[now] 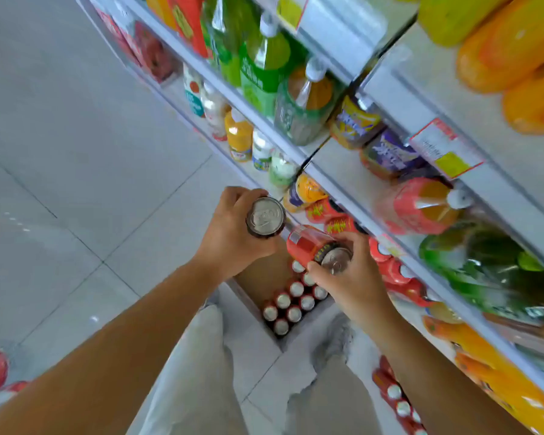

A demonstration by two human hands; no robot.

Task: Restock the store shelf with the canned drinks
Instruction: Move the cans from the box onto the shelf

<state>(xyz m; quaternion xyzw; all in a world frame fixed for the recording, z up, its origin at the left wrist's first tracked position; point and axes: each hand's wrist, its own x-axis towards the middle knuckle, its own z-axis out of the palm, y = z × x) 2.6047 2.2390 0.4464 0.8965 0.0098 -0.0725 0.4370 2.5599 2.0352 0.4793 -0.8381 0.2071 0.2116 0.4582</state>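
Both forearms reach forward from the bottom edge, above the pale trousers of the person. Left hand is closed around a dark can, held upright so that its silver top faces the camera. Right hand grips a red can, which is tilted with its top toward the camera and its bottom pointing at the shelf. These two cans are just beside each other, above an open carton on the tiled floor. Inside the carton stand more red cans in rows, tops up. On the shelf, just beyond the hands, some red cans already stand near a yellow one. Higher shelves carry green and orange bottles, a little blurred.
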